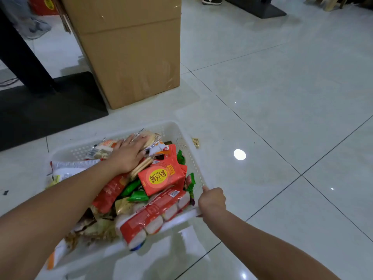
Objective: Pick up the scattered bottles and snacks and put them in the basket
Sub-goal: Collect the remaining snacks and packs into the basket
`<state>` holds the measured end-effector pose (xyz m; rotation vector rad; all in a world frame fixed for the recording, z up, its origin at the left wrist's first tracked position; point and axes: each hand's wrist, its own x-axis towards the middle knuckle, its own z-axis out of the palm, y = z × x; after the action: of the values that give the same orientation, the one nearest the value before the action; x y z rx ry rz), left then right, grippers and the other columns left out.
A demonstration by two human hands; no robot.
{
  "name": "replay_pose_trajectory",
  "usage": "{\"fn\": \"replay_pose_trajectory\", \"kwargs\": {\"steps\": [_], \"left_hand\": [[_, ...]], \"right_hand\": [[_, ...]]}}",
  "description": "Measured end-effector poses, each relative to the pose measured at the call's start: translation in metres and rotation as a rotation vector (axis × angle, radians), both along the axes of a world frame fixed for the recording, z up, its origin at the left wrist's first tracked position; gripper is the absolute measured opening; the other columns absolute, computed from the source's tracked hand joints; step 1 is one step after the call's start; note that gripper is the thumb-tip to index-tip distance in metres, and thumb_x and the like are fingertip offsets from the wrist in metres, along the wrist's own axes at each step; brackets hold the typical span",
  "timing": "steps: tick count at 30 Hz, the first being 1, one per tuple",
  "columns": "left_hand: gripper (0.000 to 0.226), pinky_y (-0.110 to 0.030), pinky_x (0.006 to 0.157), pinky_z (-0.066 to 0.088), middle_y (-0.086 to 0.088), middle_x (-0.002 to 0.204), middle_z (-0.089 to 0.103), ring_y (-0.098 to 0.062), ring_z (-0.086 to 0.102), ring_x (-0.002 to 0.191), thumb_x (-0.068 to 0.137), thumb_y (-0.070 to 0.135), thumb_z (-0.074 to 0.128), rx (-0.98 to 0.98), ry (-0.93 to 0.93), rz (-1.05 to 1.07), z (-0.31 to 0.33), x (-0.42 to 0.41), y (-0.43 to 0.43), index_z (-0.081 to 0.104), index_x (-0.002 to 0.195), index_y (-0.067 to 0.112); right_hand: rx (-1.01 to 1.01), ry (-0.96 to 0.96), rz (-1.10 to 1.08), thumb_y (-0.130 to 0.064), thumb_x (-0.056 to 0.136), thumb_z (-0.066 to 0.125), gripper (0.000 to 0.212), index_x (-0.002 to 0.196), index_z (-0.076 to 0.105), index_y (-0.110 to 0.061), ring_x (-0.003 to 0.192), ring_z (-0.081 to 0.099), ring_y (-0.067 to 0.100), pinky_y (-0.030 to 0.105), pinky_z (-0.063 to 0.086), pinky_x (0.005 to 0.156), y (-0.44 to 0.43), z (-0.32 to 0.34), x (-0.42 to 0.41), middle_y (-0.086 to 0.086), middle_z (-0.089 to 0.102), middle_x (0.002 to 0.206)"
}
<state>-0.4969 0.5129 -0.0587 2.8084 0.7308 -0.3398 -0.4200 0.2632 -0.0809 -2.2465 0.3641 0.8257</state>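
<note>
Basket: white perforated plastic, standing on the pale tiled floor, heaped above its rim with packets.

Contents we can make out:
- red drink carton with a yellow disc, lying on top near the middle;
- long red-and-white multipack, lying against the near rim, one end hanging over it;
- green wrapped sweets, tucked between carton and multipack;
- sleeve of round biscuits, just beside the carton and partly under our left hand.

Hands:
- our left hand lies palm down with fingers straight, pressing on the packets at the far side of the basket;
- our right hand has its fingers curled round the basket's near right corner rim, gripping it.

Outside the basket: one small snack piece on the floor, just beside the right wall.

Surroundings: tall cardboard box beyond the basket; black base plate to its left; a shoe at the top edge.
</note>
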Motion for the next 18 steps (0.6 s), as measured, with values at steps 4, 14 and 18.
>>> {"fn": "replay_pose_trajectory", "kwargs": {"steps": [4, 14, 18], "left_hand": [[0.051, -0.040, 0.117, 0.003, 0.005, 0.160, 0.010, -0.020, 0.002, 0.147, 0.102, 0.039, 0.018, -0.014, -0.013, 0.113, 0.013, 0.008, 0.021, 0.015, 0.151, 0.027], [0.058, -0.043, 0.117, 0.005, -0.006, 0.158, 0.019, -0.027, 0.017, 0.145, 0.099, 0.047, 0.025, -0.090, -0.225, 0.396, 0.002, 0.024, 0.027, 0.016, 0.151, 0.020], [0.056, -0.039, 0.117, 0.002, -0.002, 0.158, 0.018, -0.018, 0.014, 0.146, 0.101, 0.045, 0.021, -0.073, -0.280, 0.451, -0.005, 0.029, 0.033, 0.017, 0.151, 0.020]], "right_hand": [[0.100, 0.088, -0.018, -0.021, 0.093, 0.051, 0.027, 0.111, 0.052, -0.001, 0.101, 0.060, 0.040, 0.053, 0.053, 0.082, 0.036, -0.001, -0.004, 0.014, 0.059, 0.104], [0.157, -0.059, 0.398, -0.032, 0.100, 0.037, 0.022, 0.097, 0.039, -0.010, 0.084, 0.066, 0.039, 0.038, 0.055, 0.048, 0.071, 0.002, 0.029, 0.003, 0.046, 0.080], [0.026, -0.236, 0.581, -0.040, 0.099, 0.034, 0.029, 0.091, 0.036, -0.011, 0.085, 0.065, 0.035, 0.043, 0.052, 0.068, 0.080, -0.005, 0.045, 0.006, 0.052, 0.085]]}}
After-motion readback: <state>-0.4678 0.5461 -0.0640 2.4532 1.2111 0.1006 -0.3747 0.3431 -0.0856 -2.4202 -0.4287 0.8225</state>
